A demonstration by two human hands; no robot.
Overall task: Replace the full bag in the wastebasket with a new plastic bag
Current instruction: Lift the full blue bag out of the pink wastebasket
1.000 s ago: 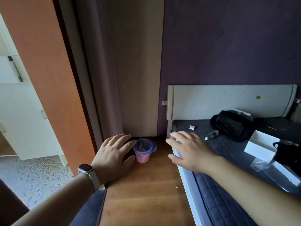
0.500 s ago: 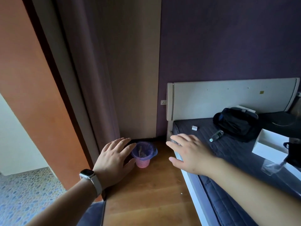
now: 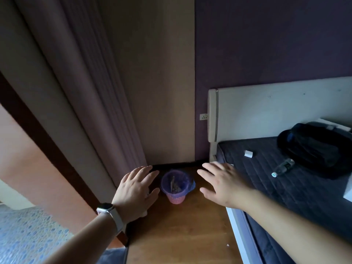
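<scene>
The pink wastebasket (image 3: 176, 197) stands on the wooden floor (image 3: 181, 235), with its purple bag (image 3: 190, 184) folded over the rim and some litter inside. The left hand (image 3: 136, 189) hangs left of the wastebasket and the right hand (image 3: 222, 184) to its right. Both have fingers spread, hold nothing and do not touch it. The basket looks light, so a one-sided pull on the liner would likely tip it and spill the litter. Yanking may tear the thin film. The curtain (image 3: 106, 111) left of the wastebasket and the bed (image 3: 285, 187) to its right crowd the reach. No new bag is in view.
</scene>
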